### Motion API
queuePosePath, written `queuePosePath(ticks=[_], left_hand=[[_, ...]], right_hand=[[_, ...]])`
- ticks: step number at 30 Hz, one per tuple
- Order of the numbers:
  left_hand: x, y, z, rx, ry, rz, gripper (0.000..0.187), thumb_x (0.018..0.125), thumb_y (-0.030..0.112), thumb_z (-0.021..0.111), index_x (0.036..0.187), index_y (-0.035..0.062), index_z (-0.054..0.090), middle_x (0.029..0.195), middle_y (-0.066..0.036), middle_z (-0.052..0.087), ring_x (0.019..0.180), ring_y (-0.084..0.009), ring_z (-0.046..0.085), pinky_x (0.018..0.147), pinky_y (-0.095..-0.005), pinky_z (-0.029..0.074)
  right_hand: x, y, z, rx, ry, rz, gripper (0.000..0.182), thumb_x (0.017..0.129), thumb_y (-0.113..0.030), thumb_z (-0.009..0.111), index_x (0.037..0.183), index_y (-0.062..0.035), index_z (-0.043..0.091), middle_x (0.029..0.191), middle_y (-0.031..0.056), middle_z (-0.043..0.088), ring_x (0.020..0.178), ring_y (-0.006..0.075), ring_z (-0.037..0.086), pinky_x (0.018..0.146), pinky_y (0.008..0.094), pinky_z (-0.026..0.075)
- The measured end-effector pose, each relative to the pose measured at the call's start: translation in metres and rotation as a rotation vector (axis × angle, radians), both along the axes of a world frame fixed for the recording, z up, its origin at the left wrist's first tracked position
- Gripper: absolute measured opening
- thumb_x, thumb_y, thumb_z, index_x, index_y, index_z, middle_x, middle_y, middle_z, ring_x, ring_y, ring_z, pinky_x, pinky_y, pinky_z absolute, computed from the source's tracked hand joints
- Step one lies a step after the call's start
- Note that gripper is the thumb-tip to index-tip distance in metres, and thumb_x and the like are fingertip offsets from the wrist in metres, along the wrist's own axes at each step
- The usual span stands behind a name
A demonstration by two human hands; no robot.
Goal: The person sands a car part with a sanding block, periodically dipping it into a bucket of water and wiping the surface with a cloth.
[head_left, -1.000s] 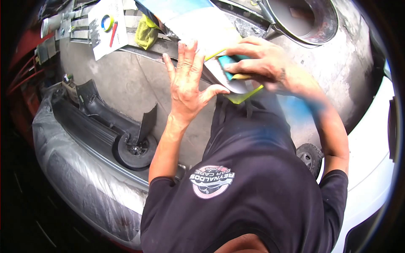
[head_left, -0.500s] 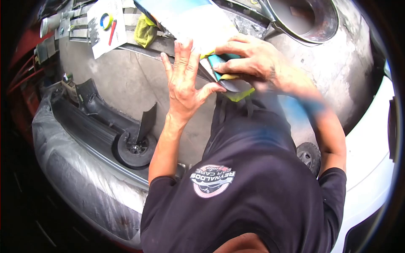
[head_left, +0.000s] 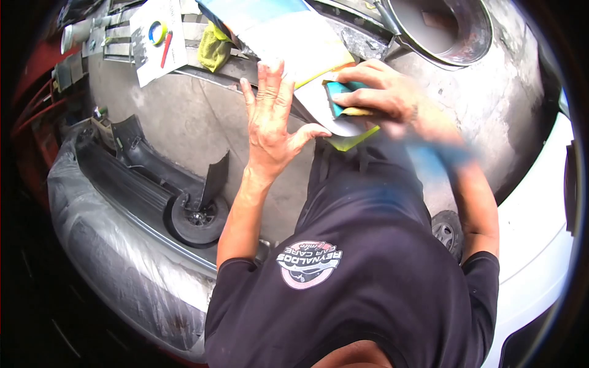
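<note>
A glossy panel (head_left: 279, 38), white with blue and yellow areas, reaches from the top of the view down to my thighs, where its rounded end has a lime-yellow rim (head_left: 353, 142). My left hand (head_left: 270, 122) is at its left edge, fingers stretched and thumb out toward the rounded end; firm contact cannot be made out. In my right hand (head_left: 377, 98) is a teal block (head_left: 337, 97) with a dark face and a yellow layer beneath, held against the white end of the panel. The fingers partly cover the block.
A yellow-green cloth (head_left: 215, 49) lies left of the panel. Beyond it, a sheet (head_left: 147, 61) holds a tape roll (head_left: 157, 32) and a red pen-like tool (head_left: 166, 50). A bucket of murky liquid (head_left: 429, 27) stands upper right. A dark bumper (head_left: 126, 190) lies left.
My right hand and the teal block have shifted right across the panel's end, exposing more white surface. My left hand has moved only slightly right.
</note>
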State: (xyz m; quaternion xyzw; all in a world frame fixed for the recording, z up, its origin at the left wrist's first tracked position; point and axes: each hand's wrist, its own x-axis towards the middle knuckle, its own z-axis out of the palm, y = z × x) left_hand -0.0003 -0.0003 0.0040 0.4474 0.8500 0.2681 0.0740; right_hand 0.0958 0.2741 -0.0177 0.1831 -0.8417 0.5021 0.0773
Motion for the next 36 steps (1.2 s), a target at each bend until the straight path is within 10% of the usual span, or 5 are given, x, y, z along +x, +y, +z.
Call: queuePosePath(ticks=[36], left_hand=[[-0.004, 0.001, -0.002, 0.007, 0.018, -0.014, 0.114, 0.076, 0.054, 0.094, 0.166, 0.0019, 0.047, 0.179, -0.020, 0.038, 0.170, -0.0440, 0.023, 0.133, -0.0693, 0.013]], right_hand=[[0.063, -0.022, 0.006, 0.023, -0.095, -0.227, 0.043, 0.085, -0.008, 0.081, 0.128, -0.0117, 0.074, 0.138, 0.0134, 0.067, 0.126, 0.0371, 0.065, 0.109, 0.0457, 0.056]])
